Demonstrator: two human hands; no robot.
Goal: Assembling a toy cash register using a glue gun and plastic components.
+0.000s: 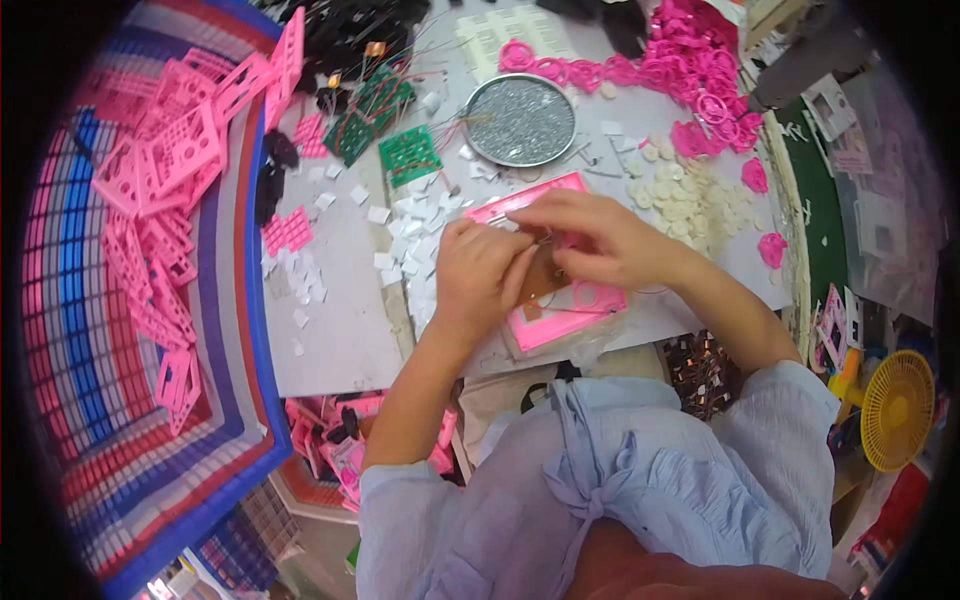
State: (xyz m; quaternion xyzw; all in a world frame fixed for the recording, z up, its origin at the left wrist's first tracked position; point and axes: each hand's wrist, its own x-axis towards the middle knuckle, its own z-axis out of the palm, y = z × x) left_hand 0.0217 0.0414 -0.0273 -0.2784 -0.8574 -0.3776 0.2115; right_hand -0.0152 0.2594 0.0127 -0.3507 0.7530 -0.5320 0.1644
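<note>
Pink frame: a bright pink rectangular plastic panel [560, 328] lies tilted near the front edge of the pale worktable [330, 365], in front of the person and beneath both hands.
Brown piece: a flat brown board [541, 277] sits within the panel, partly covered by the fingers.
Left hand: the person's left hand [480, 268] is over the panel's left side, fingers curled closely; whether they grip anything is hidden.
Right hand: the person's right hand [603, 238] reaches over from the right, thumb and fingers bent to a narrow gap; I cannot tell what is between them.
Beyond the hands: a round metal dish [521, 164] full of small silvery pieces.
Left on the table: scattered white squares [413, 235], green circuit boards [410, 156] with thin wires, and pink grid pieces [288, 231].
Right on the table: a spread of cream discs [690, 195], with a heap of pink rings [690, 60] behind.
Far left: a striped lined bin [228, 235] piled with pink panels [180, 150].
Far right: a yellow fan [898, 410].
</note>
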